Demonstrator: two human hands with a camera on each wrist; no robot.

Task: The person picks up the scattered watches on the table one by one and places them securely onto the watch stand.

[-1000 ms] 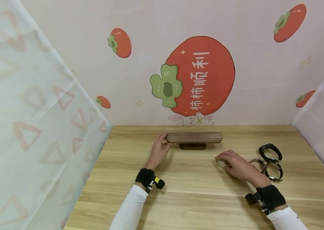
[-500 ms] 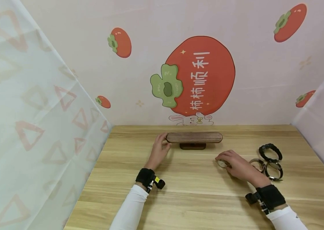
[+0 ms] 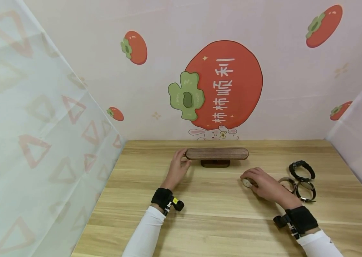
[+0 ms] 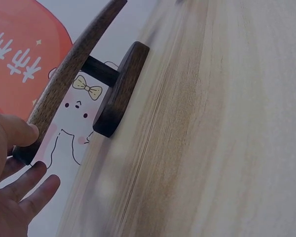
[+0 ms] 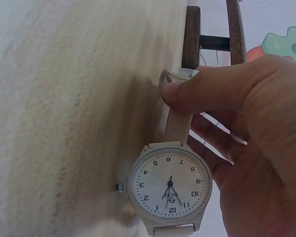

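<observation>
A wooden stand (image 3: 217,154), a rounded bar on a short post and base, rests at the back of the table. My left hand (image 3: 176,170) pinches the bar's left end; in the left wrist view the thumb lies on top, the other fingers below and relaxed. To the right and nearer, my right hand (image 3: 267,187) holds a pale watch (image 5: 170,185) by its strap, pinched between thumb and fingers. Its white dial with black numerals hangs below the fingertips, close to the table. Part of the strap is hidden behind the thumb.
Beside my right wrist, a black watch (image 3: 311,172), a thin-strapped watch (image 3: 292,181) and a dark-strapped watch (image 3: 314,192) stand on the wood-grain table (image 3: 206,228), bunched together. A printed backdrop (image 3: 155,85) rises behind the table's far edge, with cloth walls at both sides.
Both hands stay almost where they were. The watch face in my right hand tilts very slightly; the stand and the other watches have not moved.
</observation>
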